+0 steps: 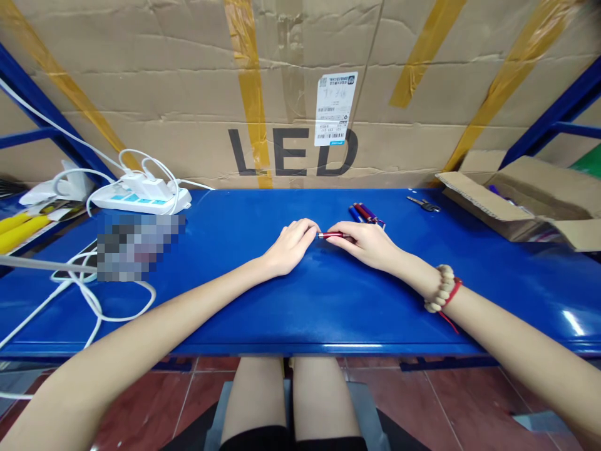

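Observation:
My right hand (369,242) is closed around a slim red metal tube (332,235), shaped like a small pocket torch, with its silver end pointing left. Just left of that end is my left hand (292,245), its thumb and fingers drawn together. Whatever lies between those fingertips, if anything, is too small to make out. Behind my right hand several similar tubes (362,213), blue and red, lie side by side on the blue tabletop (263,307).
Keys (423,204) lie toward the back right, near an open cardboard box (511,213). At the left are a white power strip (141,199), loose white cables (94,300) and a pixelated patch. A large cardboard carton (188,94) walls off the table's back edge.

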{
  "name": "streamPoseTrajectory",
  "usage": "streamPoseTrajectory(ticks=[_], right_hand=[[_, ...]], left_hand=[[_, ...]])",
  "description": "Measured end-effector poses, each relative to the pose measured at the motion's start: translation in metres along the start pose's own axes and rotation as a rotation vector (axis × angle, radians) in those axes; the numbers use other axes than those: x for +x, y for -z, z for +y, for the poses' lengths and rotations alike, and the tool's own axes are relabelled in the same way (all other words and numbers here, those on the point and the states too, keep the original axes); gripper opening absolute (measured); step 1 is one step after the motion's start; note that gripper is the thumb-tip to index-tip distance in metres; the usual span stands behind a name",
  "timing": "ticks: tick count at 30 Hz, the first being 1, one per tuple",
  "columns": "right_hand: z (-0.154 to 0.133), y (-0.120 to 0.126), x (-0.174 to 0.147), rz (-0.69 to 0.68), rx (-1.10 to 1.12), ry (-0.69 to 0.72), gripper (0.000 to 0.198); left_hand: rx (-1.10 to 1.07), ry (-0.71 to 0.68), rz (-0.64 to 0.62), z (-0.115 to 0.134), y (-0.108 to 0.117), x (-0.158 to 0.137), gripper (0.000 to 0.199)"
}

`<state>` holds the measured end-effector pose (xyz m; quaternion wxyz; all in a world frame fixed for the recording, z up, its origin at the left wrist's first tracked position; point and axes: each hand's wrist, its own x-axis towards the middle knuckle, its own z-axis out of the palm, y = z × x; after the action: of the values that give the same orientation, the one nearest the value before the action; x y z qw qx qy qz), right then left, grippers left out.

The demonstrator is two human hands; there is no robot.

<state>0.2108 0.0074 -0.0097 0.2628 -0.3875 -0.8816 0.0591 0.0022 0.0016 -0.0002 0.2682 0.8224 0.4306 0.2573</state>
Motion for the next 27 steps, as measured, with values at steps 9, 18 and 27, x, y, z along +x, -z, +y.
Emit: streamPoseTrajectory(ticks=[9,18,27], right_hand=[[0.0006,0.0012,-0.0003,0.011,0.016,-0.008,0.033],[0.0020,-0.0001,-0.0002,0.037,0.000,0.074,0.026],[0.0021,0.0007,-0.0001,0.061,-0.027,0.065,0.027]], left_hand=[[-0.001,-0.005,-0.005,-0.0010,-0.0005,0.0007,0.032],[0.000,-0.023,0.014,-0.0024,-0.0011,-0.0006,0.034],[0.003,-0.033,0.008,-0.0037,-0.0020,0.0001,0.034]])
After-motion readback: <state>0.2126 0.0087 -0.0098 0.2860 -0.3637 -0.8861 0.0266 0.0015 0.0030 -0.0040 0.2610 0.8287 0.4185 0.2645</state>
